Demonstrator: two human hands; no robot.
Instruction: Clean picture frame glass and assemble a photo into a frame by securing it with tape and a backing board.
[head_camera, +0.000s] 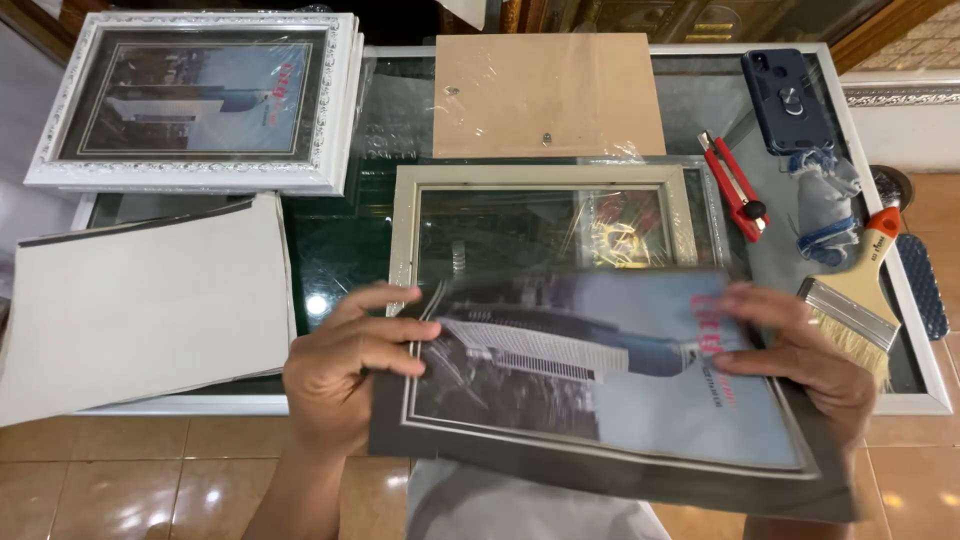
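Observation:
My left hand (345, 365) grips the left edge of a matted photo print (590, 390) showing a building against a blue sky. The print's right edge is held by my right hand (800, 355). It hovers, blurred, over the near edge of a glass-topped table (350, 250). Just beyond the print lies an empty silver picture frame (545, 180) with glass in it. Behind that frame rests a brown backing board (545, 95).
A white ornate framed picture (200, 100) wrapped in plastic sits at the far left. Grey card sheets (140, 300) lie at the left. At the right are a red utility knife (735, 185), a phone (787, 98), a cloth (825, 205) and a paintbrush (858, 300).

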